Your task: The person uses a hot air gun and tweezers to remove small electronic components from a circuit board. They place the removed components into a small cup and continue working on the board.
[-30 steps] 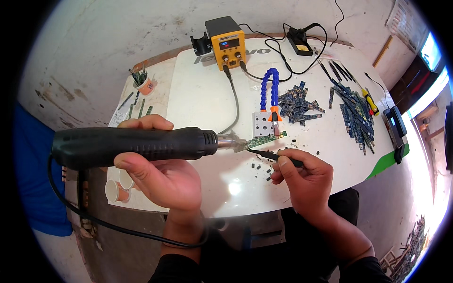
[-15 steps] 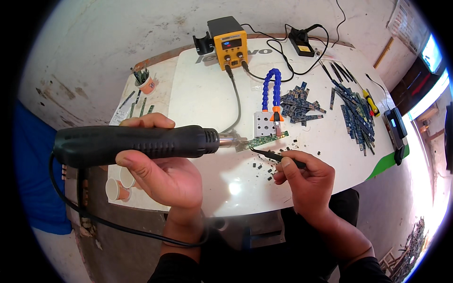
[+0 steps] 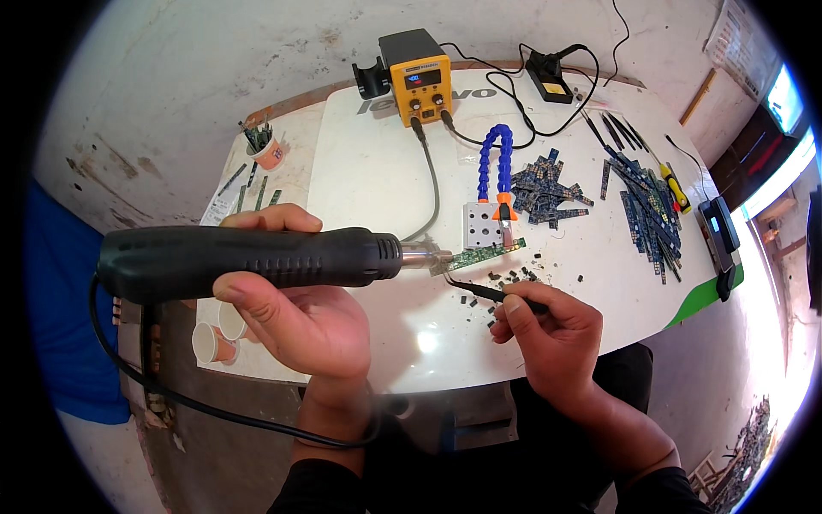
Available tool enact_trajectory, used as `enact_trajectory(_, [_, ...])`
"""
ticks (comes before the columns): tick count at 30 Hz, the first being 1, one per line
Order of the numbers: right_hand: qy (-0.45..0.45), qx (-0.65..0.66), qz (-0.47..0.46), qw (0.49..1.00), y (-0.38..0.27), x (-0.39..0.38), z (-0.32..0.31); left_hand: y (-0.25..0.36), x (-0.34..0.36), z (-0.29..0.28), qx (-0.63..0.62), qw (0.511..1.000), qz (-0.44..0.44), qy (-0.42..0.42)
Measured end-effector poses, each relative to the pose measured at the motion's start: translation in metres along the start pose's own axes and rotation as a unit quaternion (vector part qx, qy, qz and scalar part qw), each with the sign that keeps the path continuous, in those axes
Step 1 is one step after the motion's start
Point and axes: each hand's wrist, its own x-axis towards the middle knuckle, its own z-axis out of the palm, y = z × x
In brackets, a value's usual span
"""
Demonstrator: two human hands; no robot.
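Observation:
My left hand (image 3: 308, 330) grips the black handle of a hot air gun (image 3: 248, 259), whose metal nozzle points right. Just past the nozzle is a narrow green circuit board (image 3: 486, 255), its left end partly hidden behind the nozzle. An alligator clip on a blue jointed arm (image 3: 485, 167) holds the board above the table, beside a perforated metal block (image 3: 476, 230). My right hand (image 3: 556, 343) is closed around black bent-tip tweezers (image 3: 484, 292). Their tip is by the board's lower left edge; whether it touches I cannot tell. Small black chips (image 3: 516, 276) lie scattered below the board.
A yellow soldering station (image 3: 419, 86) stands at the back, with an iron stand (image 3: 548, 79) to its right. Board strips (image 3: 548, 193) lie piled right of the arm, more strips (image 3: 651, 214) farther right. Paper cups (image 3: 210, 344) stand at the left. The gun's cable (image 3: 197, 401) loops over my left forearm.
The tweezers' tip has shifted left along the board toward the nozzle, and my right hand has moved slightly left with it. My left hand and the hot air gun have hardly moved.

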Motion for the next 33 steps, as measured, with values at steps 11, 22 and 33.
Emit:
enact_trajectory(11, [0.008,-0.021,0.006,1.0,-0.0033,0.001,-0.0016,-0.003,0.0003,-0.0021,0.005,1.0,0.016,-0.008])
enact_trajectory(22, [0.007,0.008,-0.006,1.0,-0.0003,0.0008,-0.0016,-0.0018,-0.0011,0.0,-0.006,1.0,0.011,-0.02])
enact_trajectory(33, [0.004,0.003,-0.004,1.0,-0.0011,-0.0011,-0.0053,-0.0021,-0.0012,-0.0002,-0.012,1.0,0.012,-0.021])
